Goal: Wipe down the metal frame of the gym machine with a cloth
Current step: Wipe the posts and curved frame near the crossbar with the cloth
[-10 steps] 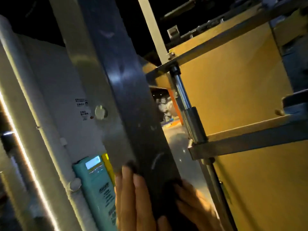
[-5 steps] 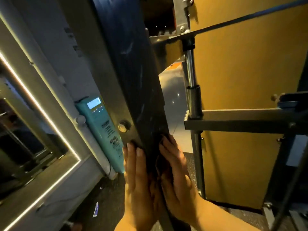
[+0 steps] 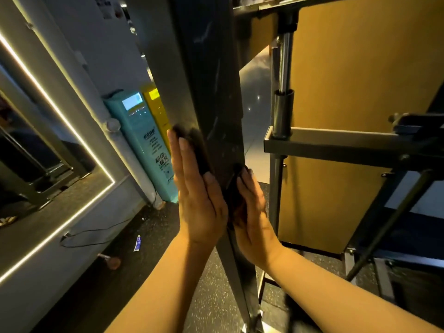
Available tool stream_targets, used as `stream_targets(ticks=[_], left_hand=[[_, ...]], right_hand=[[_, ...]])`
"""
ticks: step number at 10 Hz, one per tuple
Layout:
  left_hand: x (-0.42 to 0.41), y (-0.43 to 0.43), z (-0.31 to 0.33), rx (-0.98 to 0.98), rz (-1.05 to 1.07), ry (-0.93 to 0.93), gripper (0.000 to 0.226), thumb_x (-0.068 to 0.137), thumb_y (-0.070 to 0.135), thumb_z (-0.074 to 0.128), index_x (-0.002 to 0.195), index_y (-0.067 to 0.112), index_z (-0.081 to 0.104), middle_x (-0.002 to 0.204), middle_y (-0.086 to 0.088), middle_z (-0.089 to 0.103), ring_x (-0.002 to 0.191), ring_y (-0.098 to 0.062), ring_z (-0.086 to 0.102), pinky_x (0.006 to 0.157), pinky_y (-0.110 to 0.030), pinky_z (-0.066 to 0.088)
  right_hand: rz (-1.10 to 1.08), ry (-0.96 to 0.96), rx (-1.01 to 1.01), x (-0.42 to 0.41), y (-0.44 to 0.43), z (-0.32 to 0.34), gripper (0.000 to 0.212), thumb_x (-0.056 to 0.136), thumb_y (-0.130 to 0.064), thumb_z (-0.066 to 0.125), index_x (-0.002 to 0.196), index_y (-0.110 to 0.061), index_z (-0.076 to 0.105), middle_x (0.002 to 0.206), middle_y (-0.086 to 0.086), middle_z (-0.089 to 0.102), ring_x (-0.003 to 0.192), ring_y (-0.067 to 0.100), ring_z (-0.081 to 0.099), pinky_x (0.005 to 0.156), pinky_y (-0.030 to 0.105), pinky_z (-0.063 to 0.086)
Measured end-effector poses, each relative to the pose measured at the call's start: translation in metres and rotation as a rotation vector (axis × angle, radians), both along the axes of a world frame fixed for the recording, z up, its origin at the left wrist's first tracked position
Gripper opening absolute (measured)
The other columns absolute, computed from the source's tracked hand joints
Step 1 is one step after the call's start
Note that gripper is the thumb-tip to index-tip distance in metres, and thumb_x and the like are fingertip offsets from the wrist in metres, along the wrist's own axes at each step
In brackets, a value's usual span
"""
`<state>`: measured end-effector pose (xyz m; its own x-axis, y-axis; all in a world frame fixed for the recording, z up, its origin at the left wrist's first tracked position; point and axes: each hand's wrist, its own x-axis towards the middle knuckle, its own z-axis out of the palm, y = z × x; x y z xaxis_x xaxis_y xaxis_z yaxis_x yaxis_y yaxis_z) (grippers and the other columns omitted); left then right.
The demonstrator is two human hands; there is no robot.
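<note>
The tall dark metal upright of the gym machine's frame (image 3: 211,92) leans a little across the room, scuffed with pale marks. A person stands close to it with both bare forearms raised. The left hand (image 3: 192,188) lies flat against the upright's left face, fingers straight and held together, pointing up. The right hand (image 3: 252,212) presses flat on the opposite side, fingers straight too, so the post sits sandwiched between the two palms. The dark, soft-looking cloth (image 3: 199,150) is trapped between hands and metal: it pokes out past the left fingertips and shows again as a dark fold under the right palm. Whether it is one piece wrapped round I cannot tell.

To the right a shiny chrome guide rod (image 3: 283,68) runs down through a grey horizontal steel bar (image 3: 336,143), in front of an ochre-yellow panel (image 3: 348,80). Against the wall on the left stand a teal upright cabinet with a lit screen (image 3: 144,140) and a yellow cabinet (image 3: 156,104) just behind it. A small blue and white tube (image 3: 137,243) lies on the speckled dark floor (image 3: 211,296).
</note>
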<state>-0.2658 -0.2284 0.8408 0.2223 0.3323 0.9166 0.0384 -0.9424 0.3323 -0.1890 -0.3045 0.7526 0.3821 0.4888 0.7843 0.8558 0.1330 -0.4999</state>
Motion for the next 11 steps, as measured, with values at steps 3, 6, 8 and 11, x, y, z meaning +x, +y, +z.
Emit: stream_targets(ticks=[3, 6, 8, 11], left_hand=[[-0.008, 0.008, -0.007, 0.111, -0.095, 0.036, 0.057, 0.113, 0.021, 0.028, 0.166, 0.027, 0.005, 0.173, 0.009, -0.001, 0.161, -0.026, 0.004, 0.130, -0.047, 0.012], [-0.002, 0.002, -0.010, 0.032, -0.122, -0.002, 0.057, 0.114, 0.023, 0.026, 0.166, 0.033, 0.004, 0.173, 0.015, -0.003, 0.161, -0.021, 0.002, 0.130, -0.048, 0.011], [-0.003, 0.005, -0.020, 0.018, -0.108, 0.035, 0.057, 0.114, 0.025, 0.025, 0.165, 0.036, 0.004, 0.173, 0.013, -0.010, 0.161, -0.024, -0.001, 0.129, -0.055, 0.013], [0.003, 0.006, -0.018, 0.044, -0.092, -0.005, 0.058, 0.113, 0.030, 0.031, 0.165, 0.038, 0.006, 0.173, 0.014, -0.008, 0.161, -0.024, -0.001, 0.125, -0.064, 0.017]], right_hand=[[0.025, 0.357, 0.080, -0.030, 0.003, 0.054, 0.051, 0.106, -0.012, 0.045, 0.154, -0.006, 0.031, 0.165, 0.016, 0.026, 0.155, 0.034, 0.023, 0.119, 0.063, 0.030], [-0.099, 0.449, 0.077, -0.015, 0.022, 0.064, 0.052, 0.110, -0.039, 0.038, 0.160, -0.027, 0.029, 0.163, -0.007, 0.034, 0.152, 0.013, 0.030, 0.122, 0.046, 0.031], [0.125, 0.472, 0.165, -0.037, -0.001, 0.022, 0.048, 0.110, -0.009, 0.041, 0.156, -0.008, 0.026, 0.161, 0.004, 0.038, 0.150, 0.022, 0.036, 0.114, 0.047, 0.045], [0.249, 0.343, 0.140, 0.000, 0.002, 0.083, 0.055, 0.105, -0.006, 0.049, 0.156, -0.014, 0.029, 0.166, 0.017, 0.023, 0.156, 0.029, 0.020, 0.125, 0.045, 0.028]])
